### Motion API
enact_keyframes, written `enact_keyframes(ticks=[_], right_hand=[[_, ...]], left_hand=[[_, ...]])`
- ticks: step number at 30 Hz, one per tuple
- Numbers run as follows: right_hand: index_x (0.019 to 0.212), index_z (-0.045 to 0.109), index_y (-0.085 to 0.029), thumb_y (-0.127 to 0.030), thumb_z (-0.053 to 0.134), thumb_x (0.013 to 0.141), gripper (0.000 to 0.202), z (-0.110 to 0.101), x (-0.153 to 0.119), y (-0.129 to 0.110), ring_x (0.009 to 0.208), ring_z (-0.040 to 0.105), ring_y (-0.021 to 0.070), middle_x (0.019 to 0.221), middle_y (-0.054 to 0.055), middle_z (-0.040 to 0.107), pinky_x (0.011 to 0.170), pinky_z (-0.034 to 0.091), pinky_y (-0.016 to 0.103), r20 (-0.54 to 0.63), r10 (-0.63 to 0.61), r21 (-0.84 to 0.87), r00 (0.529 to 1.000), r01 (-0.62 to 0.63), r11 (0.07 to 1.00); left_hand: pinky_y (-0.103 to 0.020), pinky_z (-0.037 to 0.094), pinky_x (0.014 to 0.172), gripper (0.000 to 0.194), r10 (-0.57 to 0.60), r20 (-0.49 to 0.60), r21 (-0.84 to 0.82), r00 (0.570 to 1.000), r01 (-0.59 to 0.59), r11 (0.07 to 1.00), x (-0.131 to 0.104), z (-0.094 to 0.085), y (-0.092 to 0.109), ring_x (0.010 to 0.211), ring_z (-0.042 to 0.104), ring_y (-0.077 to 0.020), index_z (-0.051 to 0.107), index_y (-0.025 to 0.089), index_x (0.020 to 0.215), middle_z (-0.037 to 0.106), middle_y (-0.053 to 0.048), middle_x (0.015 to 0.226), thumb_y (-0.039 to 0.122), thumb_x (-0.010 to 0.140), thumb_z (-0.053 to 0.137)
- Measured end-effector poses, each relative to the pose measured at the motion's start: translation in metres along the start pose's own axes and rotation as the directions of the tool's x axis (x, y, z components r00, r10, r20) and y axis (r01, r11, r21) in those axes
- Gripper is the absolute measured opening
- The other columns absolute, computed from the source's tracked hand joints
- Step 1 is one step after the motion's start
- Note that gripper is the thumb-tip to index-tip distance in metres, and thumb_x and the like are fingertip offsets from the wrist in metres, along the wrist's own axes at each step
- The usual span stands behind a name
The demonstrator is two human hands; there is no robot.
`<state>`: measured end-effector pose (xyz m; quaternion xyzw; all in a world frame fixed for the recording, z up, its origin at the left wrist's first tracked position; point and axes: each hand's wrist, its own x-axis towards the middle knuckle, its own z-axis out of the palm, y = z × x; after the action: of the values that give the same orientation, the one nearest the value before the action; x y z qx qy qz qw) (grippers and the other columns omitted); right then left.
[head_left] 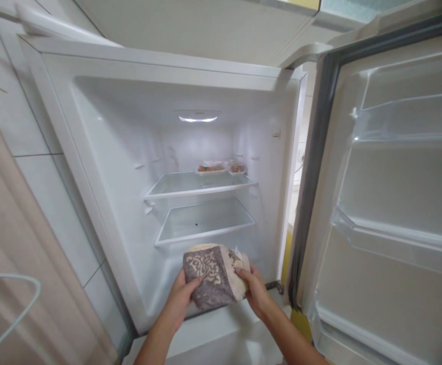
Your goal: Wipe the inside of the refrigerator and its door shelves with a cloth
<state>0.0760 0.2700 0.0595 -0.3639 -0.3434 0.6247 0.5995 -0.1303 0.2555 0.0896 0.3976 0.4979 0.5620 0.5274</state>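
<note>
A folded cloth [211, 276], grey-brown with a cream pattern and a small white tag, is held up before the lower part of an open fridge [110, 126]. My left hand [181, 299] grips its left side, thumb on the front face. On the right side, my right hand [255, 289] pinches the cream edge between thumb and fingers. The fingers behind the cloth are hidden. Beyond it lie the upper glass shelf [183, 184] and the lower glass shelf [206, 223], which has a small dark speck on it.
Packaged food trays [211, 168] sit at the back of the upper shelf. The fridge door [396, 187], with clear door racks [407, 121], stands swung out on the right. A beige curtain [23, 243] and tiled wall [46, 197] border the left side.
</note>
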Motion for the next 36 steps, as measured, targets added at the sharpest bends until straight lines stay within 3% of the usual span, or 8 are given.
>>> enact_keyframes(ticks=[3,6,9,12,19,26,30,36], right_hand=[[0.111,0.065,-0.016,-0.042,0.077,0.061,0.057,-0.005,0.016,0.016,0.094,0.072,0.0278,0.100,0.009,0.077,0.083,0.057,0.036,-0.165,0.011,-0.210,0.986,-0.046,0.977],[0.099,0.066,-0.018,-0.037,0.076,0.054,0.049,-0.014,0.027,0.036,0.088,0.072,0.0302,0.084,0.007,0.075,0.072,0.057,0.036,-0.285,0.068,-0.327,0.956,-0.164,0.931],[0.097,0.062,-0.021,-0.036,0.074,0.054,0.047,-0.023,0.029,0.051,0.079,0.071,0.0275,0.078,0.004,0.072,0.065,0.056,0.035,-0.323,0.078,-0.323,0.943,-0.187,0.928],[0.097,0.056,-0.022,-0.037,0.073,0.055,0.048,-0.027,0.023,0.060,0.068,0.068,0.0236,0.075,0.002,0.070,0.059,0.056,0.034,-0.348,0.092,-0.289,0.933,-0.201,0.936],[0.099,0.054,-0.020,-0.033,0.074,0.054,0.051,-0.016,0.009,0.051,0.059,0.062,0.0154,0.073,0.000,0.069,0.057,0.051,0.027,-0.317,0.119,-0.058,0.941,-0.144,0.988],[0.108,0.052,-0.017,-0.028,0.060,0.054,0.056,-0.011,0.013,0.045,0.047,0.057,0.0143,0.081,0.003,0.071,0.046,0.042,0.027,-0.282,0.036,-0.255,0.959,-0.111,0.960],[0.125,0.051,-0.016,-0.026,0.052,0.060,0.066,-0.023,0.014,0.047,0.055,0.062,0.0180,0.093,0.006,0.072,0.053,0.048,0.031,-0.267,-0.094,-0.486,0.959,-0.050,0.872],[0.099,0.069,-0.019,-0.026,0.048,0.071,0.035,-0.031,0.021,0.041,0.092,0.068,0.0240,0.102,0.010,0.070,0.089,0.051,0.034,-0.157,-0.343,-0.833,0.926,0.062,0.550]], left_hand=[[-0.047,0.048,0.109,0.058,0.347,-0.111,0.388,0.931,-0.281,0.878,0.026,-0.001,-0.011,0.126,0.061,-0.0281,0.056,0.022,0.132,0.068,-0.012,0.128,0.023,0.075,0.069],[-0.055,0.042,0.114,0.054,0.551,0.000,0.800,0.835,-0.330,0.501,0.032,-0.001,-0.039,0.136,0.051,-0.0330,0.058,0.017,0.131,0.057,-0.018,0.142,0.016,0.077,0.060],[-0.056,0.047,0.109,0.039,0.493,0.271,0.885,0.827,-0.415,0.210,0.020,0.002,-0.068,0.131,0.056,-0.0331,0.065,0.019,0.123,0.062,-0.016,0.138,0.023,0.086,0.056],[-0.056,0.046,0.111,0.046,0.395,0.430,0.855,0.812,-0.506,0.109,0.008,0.006,-0.086,0.127,0.060,-0.0325,0.064,0.021,0.127,0.066,-0.013,0.134,0.038,0.084,0.066],[-0.053,0.046,0.112,0.044,0.337,0.430,0.813,0.837,-0.522,0.259,0.015,0.008,-0.082,0.128,0.060,-0.0314,0.066,0.016,0.128,0.066,-0.016,0.137,0.034,0.090,0.052],[-0.043,0.054,0.097,0.040,0.192,0.279,0.735,0.941,-0.338,0.588,0.017,0.013,-0.053,0.106,0.071,-0.0276,0.075,0.019,0.110,0.077,-0.012,0.114,0.033,0.093,0.042],[-0.044,0.049,0.106,0.038,0.241,0.371,0.730,0.897,-0.442,0.521,0.009,0.014,-0.055,0.116,0.067,-0.0262,0.075,0.021,0.112,0.075,-0.011,0.121,0.031,0.093,0.044],[-0.049,0.047,0.110,0.034,0.258,0.418,0.820,0.871,-0.485,0.306,-0.003,0.023,-0.062,0.124,0.062,-0.0277,0.073,0.024,0.115,0.070,-0.010,0.130,0.026,0.087,0.056]])
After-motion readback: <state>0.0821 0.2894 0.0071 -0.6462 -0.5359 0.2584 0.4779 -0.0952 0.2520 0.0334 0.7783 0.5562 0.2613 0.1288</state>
